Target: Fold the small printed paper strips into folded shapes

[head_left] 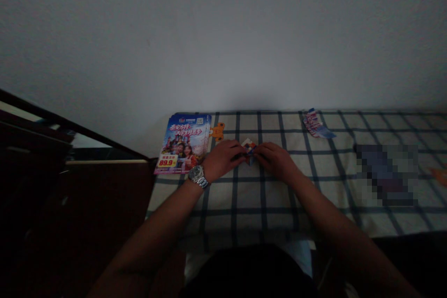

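A small piece of folded paper (249,146), printed in white, orange and blue, is between my two hands over the checked cloth (223,195). My left hand (226,158), with a metal watch (198,176) on the wrist, pinches its left side. On its right side the fingers of my right hand (274,160) are closed. The fingertips cover part of the paper, so its full shape is hidden. Left of my left hand lies a stack of printed flyers (183,144), blue at the top with a red and yellow price box.
A fanned bunch of folded paper strips (314,125) lies at the back right. Further right is a dark pixelated object (386,174). An orange bear figure (218,131) shows beside the flyers. The wall (244,37) rises behind the cloth; dark furniture (70,214) stands left.
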`<control>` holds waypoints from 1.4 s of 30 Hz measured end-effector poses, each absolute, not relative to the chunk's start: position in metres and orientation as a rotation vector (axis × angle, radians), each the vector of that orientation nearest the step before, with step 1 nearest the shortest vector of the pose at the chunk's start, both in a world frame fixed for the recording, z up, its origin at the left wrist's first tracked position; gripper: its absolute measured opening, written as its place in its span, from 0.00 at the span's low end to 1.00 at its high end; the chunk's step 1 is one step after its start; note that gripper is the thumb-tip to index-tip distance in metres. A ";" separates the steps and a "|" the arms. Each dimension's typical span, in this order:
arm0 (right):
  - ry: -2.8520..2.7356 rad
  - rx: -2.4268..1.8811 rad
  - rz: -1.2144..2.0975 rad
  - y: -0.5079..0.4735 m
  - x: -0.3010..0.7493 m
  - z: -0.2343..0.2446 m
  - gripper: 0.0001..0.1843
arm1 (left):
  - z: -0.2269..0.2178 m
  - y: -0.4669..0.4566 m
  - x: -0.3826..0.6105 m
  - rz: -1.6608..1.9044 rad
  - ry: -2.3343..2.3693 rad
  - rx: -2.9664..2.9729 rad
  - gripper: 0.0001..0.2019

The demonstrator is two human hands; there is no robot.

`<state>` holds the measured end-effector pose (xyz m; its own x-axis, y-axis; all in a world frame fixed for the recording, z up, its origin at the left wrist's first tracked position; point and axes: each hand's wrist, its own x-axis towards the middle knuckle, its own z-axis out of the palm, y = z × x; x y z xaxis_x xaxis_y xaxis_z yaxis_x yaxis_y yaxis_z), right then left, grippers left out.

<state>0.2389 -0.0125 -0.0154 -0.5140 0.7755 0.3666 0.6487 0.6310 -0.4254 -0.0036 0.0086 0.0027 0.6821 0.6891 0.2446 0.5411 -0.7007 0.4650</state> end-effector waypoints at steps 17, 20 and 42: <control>-2.290 -1.180 0.305 -0.014 0.237 -0.015 0.09 | 0.003 0.005 0.003 0.563 1.147 2.552 0.13; -2.273 -1.215 0.303 -0.014 0.237 -0.015 0.10 | 0.004 0.004 0.003 0.572 1.164 2.537 0.12; -2.060 -1.403 0.423 -0.007 0.227 -0.012 0.06 | -0.003 0.005 0.006 0.726 1.390 2.411 0.10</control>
<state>0.2272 -0.0065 -0.0116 -0.2577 0.9184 0.3001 0.7259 0.3890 -0.5672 0.0063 0.0051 -0.0029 0.4158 0.8624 0.2888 0.7298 -0.5059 0.4599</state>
